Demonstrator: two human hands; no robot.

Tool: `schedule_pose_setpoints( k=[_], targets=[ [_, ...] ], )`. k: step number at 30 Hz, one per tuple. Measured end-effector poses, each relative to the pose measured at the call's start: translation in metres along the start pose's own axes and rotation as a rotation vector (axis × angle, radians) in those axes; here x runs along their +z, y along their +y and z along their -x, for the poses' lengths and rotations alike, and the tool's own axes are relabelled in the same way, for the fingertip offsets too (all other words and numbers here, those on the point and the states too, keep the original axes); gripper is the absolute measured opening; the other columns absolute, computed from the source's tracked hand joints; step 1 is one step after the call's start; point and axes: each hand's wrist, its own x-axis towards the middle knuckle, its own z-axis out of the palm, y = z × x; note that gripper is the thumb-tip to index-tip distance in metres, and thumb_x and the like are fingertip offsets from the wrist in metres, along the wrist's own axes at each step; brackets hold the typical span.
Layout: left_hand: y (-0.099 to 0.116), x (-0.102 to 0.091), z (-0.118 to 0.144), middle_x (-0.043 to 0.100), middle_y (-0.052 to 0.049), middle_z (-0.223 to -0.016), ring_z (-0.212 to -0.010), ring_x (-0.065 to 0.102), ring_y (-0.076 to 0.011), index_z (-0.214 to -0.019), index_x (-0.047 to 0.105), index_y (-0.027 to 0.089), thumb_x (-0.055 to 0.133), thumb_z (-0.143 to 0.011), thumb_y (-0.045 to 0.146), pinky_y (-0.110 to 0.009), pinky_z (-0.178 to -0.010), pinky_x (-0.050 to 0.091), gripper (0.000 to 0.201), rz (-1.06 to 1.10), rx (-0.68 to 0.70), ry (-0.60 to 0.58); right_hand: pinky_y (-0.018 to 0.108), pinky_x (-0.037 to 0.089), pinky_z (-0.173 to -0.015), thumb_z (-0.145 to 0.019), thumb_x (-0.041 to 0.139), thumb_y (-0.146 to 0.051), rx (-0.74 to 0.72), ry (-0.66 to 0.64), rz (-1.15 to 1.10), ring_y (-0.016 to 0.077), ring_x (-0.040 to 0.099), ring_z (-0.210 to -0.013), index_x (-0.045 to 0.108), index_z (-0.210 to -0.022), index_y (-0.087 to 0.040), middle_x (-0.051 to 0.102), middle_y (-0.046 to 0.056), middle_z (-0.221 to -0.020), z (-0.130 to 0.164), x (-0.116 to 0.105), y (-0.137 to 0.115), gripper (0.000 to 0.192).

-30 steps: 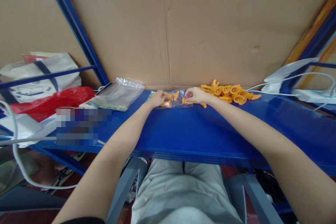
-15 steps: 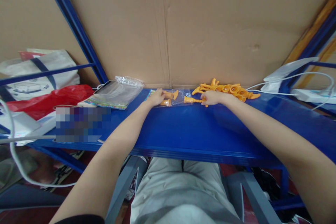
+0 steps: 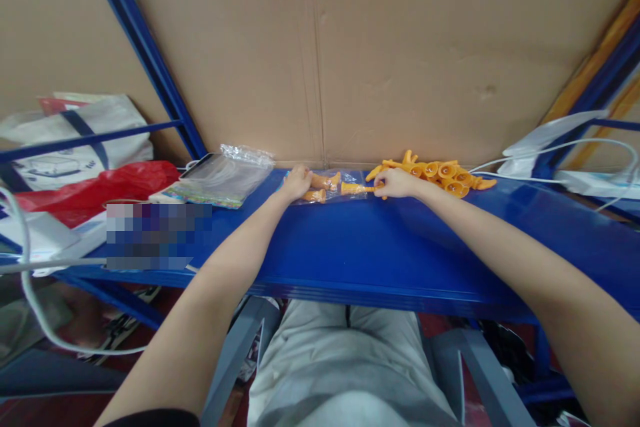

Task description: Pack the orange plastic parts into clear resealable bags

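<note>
At the back of a blue shelf [image 3: 400,247], my left hand [image 3: 296,181] grips the left end of a small clear plastic bag [image 3: 327,195] that lies flat with two orange plastic pieces inside. My right hand [image 3: 397,182] pinches the tail of another orange piece [image 3: 356,188], whose flared end lies at the bag's open right side. Just right of that hand sits a pile of several more orange pieces [image 3: 443,171], against the cardboard wall.
A stack of clear empty bags [image 3: 220,179] lies left of my left hand. Further left are a red plastic bag [image 3: 90,190] and a white tote [image 3: 75,137]. White cables and a power strip [image 3: 590,180] occupy the right end. A cardboard sheet [image 3: 350,47] backs the shelf.
My right hand went right to the orange pile, took one orange piece, and has carried it left to the bag's mouth. My left hand has stayed on the bag.
</note>
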Motion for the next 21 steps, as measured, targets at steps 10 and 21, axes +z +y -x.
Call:
schedule_pose_setpoints(
  k=[10, 21],
  targets=[
    [0.004, -0.005, 0.001, 0.066, -0.017, -0.121, -0.119, 0.06, -0.0262, -0.103, 0.06, 0.014, 0.042, -0.096, 0.025, -0.037, -0.104, 0.043, 0.022, 0.075, -0.119, -0.03, 0.025, 0.047, -0.066, -0.074, 0.062, -0.023, -0.027, 0.042, -0.115, 0.0165, 0.064, -0.069, 0.074, -0.085, -0.017, 0.07, 0.0, -0.069, -0.001, 0.001, -0.001, 0.017],
    [0.003, -0.005, 0.003, 0.067, -0.016, -0.12, -0.118, 0.06, -0.0254, -0.106, 0.06, 0.013, 0.044, -0.096, 0.028, -0.034, -0.102, 0.044, 0.024, 0.053, -0.072, -0.046, 0.036, 0.051, -0.081, -0.08, 0.062, -0.029, 0.166, 0.107, 0.295, 0.031, 0.069, -0.1, 0.073, -0.114, -0.018, 0.075, 0.012, -0.107, 0.012, -0.019, -0.006, 0.037]
  ],
)
